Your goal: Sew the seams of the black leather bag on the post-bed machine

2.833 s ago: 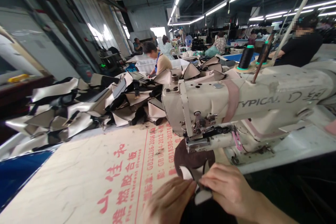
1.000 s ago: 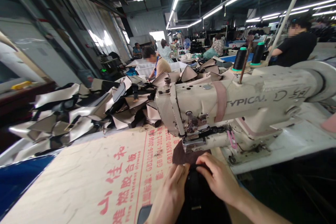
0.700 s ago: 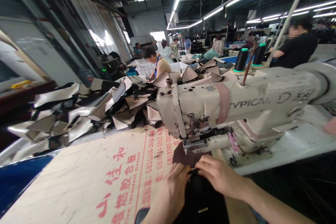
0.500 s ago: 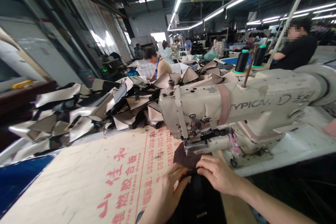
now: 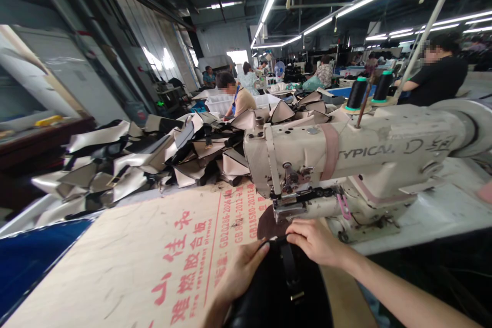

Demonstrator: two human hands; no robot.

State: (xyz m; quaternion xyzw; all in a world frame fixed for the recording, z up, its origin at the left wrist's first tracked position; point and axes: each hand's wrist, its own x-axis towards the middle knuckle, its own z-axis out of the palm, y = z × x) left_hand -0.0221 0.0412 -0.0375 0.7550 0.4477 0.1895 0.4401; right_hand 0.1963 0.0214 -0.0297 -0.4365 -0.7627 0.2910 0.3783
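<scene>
A black fabric piece (image 5: 282, 292) with a strap and small metal buckle lies at the near edge, its far end by the presser foot of a cream sewing machine (image 5: 346, 164). My left hand (image 5: 240, 271) grips its left edge, fingers curled. My right hand (image 5: 313, 241) pinches its top edge close to the needle. A dark brown round piece (image 5: 267, 226) sits under the machine head.
A plywood board (image 5: 154, 256) with red printed characters covers the table. A heap of beige and black cut pieces (image 5: 146, 159) lies behind it. Two black thread cones (image 5: 357, 93) stand on the machine. Other people sit at machines further back.
Both hands have pushed the black piece forward toward the presser foot; the strap and buckle now show more. The view has shifted slightly right.
</scene>
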